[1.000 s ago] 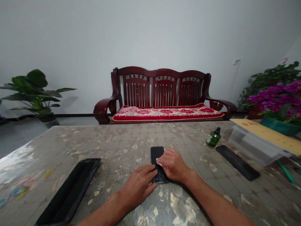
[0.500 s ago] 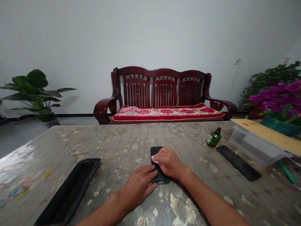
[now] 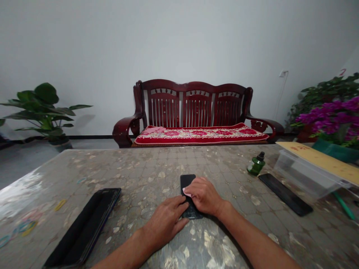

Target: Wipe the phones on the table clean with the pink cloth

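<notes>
A black phone (image 3: 187, 180) lies flat on the patterned tablecloth, straight ahead of me. My right hand (image 3: 206, 196) is closed on a small pale pink cloth (image 3: 186, 192) and presses it against the phone's face. At the phone's left edge rests my left hand (image 3: 168, 216), its fingers stretched out and the tips touching the phone. The phone's right side is partly hidden under my right hand.
A large dark tablet (image 3: 84, 228) lies at the left, near several coloured rubber bands (image 3: 26, 226). To the right are a green bottle (image 3: 255, 165), another black phone (image 3: 285, 194) and a clear plastic box (image 3: 307, 173). Beyond the table (image 3: 134, 160) stands a wooden bench (image 3: 196, 87).
My right hand with the pink cloth has shifted slightly down along the phone, towards me. My left hand stays in place at the phone's edge.
</notes>
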Motion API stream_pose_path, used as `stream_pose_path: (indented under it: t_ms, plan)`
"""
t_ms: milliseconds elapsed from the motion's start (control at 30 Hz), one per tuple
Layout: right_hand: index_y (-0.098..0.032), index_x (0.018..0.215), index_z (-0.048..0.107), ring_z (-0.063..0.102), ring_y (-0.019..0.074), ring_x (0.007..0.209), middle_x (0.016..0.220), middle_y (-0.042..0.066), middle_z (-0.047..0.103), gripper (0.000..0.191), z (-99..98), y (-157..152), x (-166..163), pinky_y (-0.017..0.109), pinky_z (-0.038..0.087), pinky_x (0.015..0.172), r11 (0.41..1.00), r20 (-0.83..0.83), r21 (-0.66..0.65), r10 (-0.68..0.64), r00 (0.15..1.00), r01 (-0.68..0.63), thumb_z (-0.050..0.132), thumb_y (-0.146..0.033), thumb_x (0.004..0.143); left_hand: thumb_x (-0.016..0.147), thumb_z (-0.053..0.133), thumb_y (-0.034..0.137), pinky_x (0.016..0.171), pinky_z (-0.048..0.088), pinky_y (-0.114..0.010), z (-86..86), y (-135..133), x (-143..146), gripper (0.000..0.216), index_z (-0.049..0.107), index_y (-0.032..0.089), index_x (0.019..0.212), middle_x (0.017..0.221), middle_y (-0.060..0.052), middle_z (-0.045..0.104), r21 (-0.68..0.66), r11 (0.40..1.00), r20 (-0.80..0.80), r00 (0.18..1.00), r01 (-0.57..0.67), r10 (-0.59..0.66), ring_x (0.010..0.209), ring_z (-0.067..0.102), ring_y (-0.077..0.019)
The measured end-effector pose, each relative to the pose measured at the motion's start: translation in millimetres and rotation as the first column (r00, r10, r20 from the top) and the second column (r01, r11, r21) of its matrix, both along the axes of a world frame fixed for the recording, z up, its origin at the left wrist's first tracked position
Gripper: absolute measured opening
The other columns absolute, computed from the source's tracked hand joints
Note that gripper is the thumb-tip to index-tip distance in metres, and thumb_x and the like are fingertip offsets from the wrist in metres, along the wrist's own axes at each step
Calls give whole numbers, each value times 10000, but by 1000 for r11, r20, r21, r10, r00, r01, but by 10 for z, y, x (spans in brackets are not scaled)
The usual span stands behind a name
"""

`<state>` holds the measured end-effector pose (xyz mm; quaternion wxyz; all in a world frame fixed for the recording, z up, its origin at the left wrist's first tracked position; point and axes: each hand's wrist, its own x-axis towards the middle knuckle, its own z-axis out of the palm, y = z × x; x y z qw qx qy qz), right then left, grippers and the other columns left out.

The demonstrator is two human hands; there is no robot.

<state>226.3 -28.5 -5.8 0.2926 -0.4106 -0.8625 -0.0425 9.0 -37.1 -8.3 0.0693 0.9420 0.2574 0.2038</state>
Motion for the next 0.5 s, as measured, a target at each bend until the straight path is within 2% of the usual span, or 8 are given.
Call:
stream_pose_path:
  t_ms: [67, 233, 300, 433, 500]
  plan:
    - [-236, 961, 725, 605, 192, 850, 890, 23, 751, 252, 1, 4, 15, 338, 406, 792, 1000, -15, 2, -30, 999, 30, 576, -82, 829, 855, 669, 239, 953, 549, -418, -19, 5, -6, 304, 657, 187, 1154, 1231, -113, 667, 11, 1000, 1, 1000, 2, -2, 1106, 649, -275]
    - [-224, 904, 735, 597, 190, 796, 858, 23, 751, 223, -18, 69, 95, 341, 386, 759, 974, -75, 6, -226, 971, 227, 573, -78, 858, 841, 689, 230, 958, 545, -434, -87, 13, -22, 338, 655, 178, 1173, 1247, -125, 663, 48, 999, -19, 1000, -10, 11, 1104, 651, -284]
    - [-225, 886, 733, 593, 190, 787, 827, 19, 746, 228, -29, 59, 105, 337, 378, 747, 978, -77, 23, -206, 975, 209, 580, -64, 834, 837, 694, 231, 956, 547, -428, -94, 14, -23, 343, 654, 180, 1173, 1243, -123, 666, 54, 999, -16, 1000, -10, 10, 1105, 652, -282]
    - [-232, 886, 727, 596, 187, 795, 818, 11, 742, 251, -48, -11, 80, 332, 374, 750, 997, -60, 47, -63, 996, 66, 608, -47, 766, 827, 705, 229, 960, 547, -411, -61, 8, -13, 335, 658, 193, 1157, 1228, -112, 674, 45, 999, -9, 1000, -11, 11, 1099, 655, -274]
    - [-235, 916, 724, 604, 184, 807, 846, 9, 747, 266, -51, -26, 71, 332, 378, 763, 998, -70, 42, -50, 996, 53, 606, -46, 771, 825, 706, 224, 960, 547, -410, -37, 3, -7, 333, 660, 189, 1153, 1224, -114, 676, 40, 999, -15, 1000, -10, 10, 1096, 657, -275]
